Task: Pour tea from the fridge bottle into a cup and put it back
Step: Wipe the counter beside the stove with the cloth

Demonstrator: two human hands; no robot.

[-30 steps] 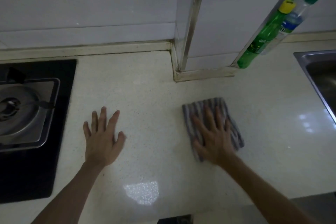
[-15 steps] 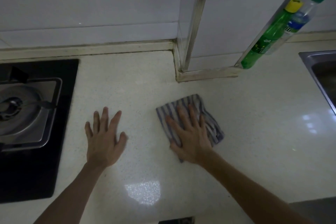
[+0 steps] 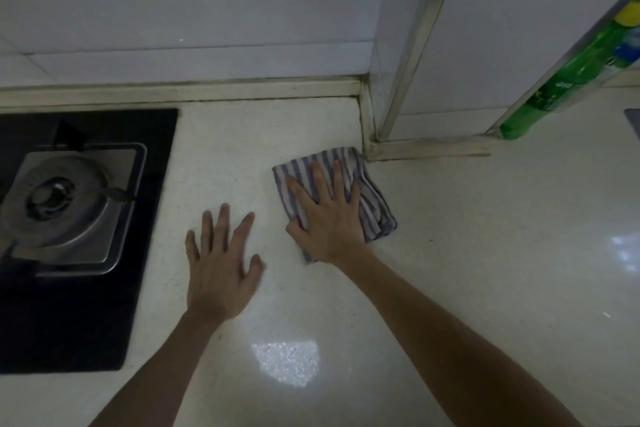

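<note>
No tea bottle, cup or fridge is in view. My right hand (image 3: 329, 218) lies flat with fingers spread on a grey-and-white striped cloth (image 3: 375, 204), pressing it onto the pale speckled countertop (image 3: 485, 253). The cloth's far corner nearly touches the base of a wall column (image 3: 415, 62). My left hand (image 3: 221, 274) rests palm down on the bare counter to the left of the cloth, fingers apart, holding nothing.
A black gas hob with a steel burner (image 3: 69, 204) fills the left side. A green bottle with a yellow cap (image 3: 561, 83) leans by the column at the far right, another bottle behind it. A sink corner (image 3: 633, 121) shows at the right edge.
My right hand has slid the cloth leftwards and away from me, up to the column's base. My left hand has stayed in place on the counter.
</note>
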